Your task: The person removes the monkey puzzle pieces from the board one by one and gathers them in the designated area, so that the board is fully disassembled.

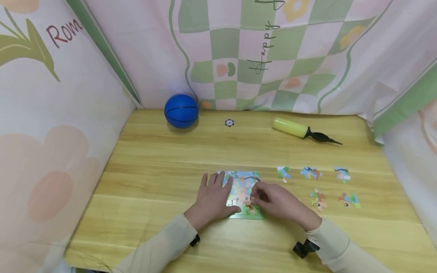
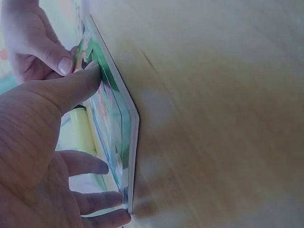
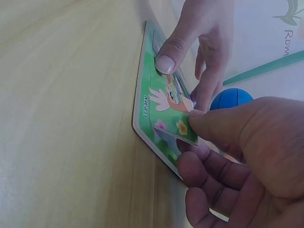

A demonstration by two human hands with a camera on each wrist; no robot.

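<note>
A jigsaw puzzle board (image 1: 248, 217) with a green border and a cartoon animal picture lies on the table between the hands. Fingers spread, the left hand (image 1: 211, 199) rests along the board's left side, its thumb (image 3: 166, 63) pressing the picture near the front border. At the front right, the right hand (image 1: 278, 199) pinches a puzzle piece (image 3: 182, 126) between thumb and fingers. This piece is green with a yellow flower, and its near corner tilts up from the board. Part of the picture is hidden under both hands.
Several loose puzzle pieces, among them one with an eye (image 1: 319, 201), lie to the right. Farther back are a blue ball (image 1: 181, 111), a small round chip (image 1: 229, 123) and a yellow hand pump (image 1: 291, 127). Printed curtains (image 1: 150, 57) enclose the table (image 1: 164, 151).
</note>
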